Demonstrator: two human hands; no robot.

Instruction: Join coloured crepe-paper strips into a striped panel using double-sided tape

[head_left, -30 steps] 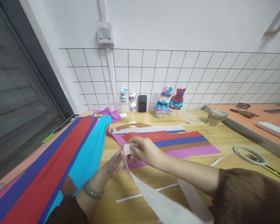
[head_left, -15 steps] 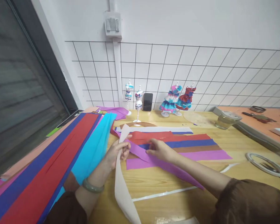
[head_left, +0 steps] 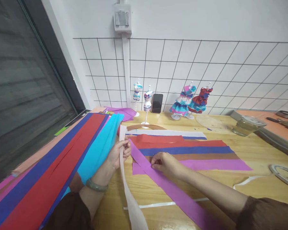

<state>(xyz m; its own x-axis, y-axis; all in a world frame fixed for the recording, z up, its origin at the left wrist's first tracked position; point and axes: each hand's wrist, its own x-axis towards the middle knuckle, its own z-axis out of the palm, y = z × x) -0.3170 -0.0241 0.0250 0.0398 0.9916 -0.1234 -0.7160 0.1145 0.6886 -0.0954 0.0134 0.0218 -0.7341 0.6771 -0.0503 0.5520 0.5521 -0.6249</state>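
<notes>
My left hand (head_left: 120,153), with a green bangle at the wrist, is closed around a long pale strip (head_left: 129,198) that hangs down toward the front edge. The upper end of a purple strip (head_left: 172,188) reaches the same fingers. My right hand (head_left: 165,164) pinches the edge of this purple strip, which slants down to the lower right. Behind my hands lie flat strips: red (head_left: 201,143), blue (head_left: 201,150), brown (head_left: 211,156), another purple piece (head_left: 225,164) and a white one (head_left: 168,132).
Long red (head_left: 62,163) and turquoise (head_left: 98,147) sheets cover the left side. Dressed mini mannequins (head_left: 182,102) and a phone (head_left: 157,103) stand by the wall. At right are a glass bowl (head_left: 248,125), a white ring (head_left: 283,177) and an orange surface (head_left: 259,115).
The purple strip now runs farther toward the lower right, below my right hand. The pale strip hangs straighter from my left hand. The view has shifted slightly.
</notes>
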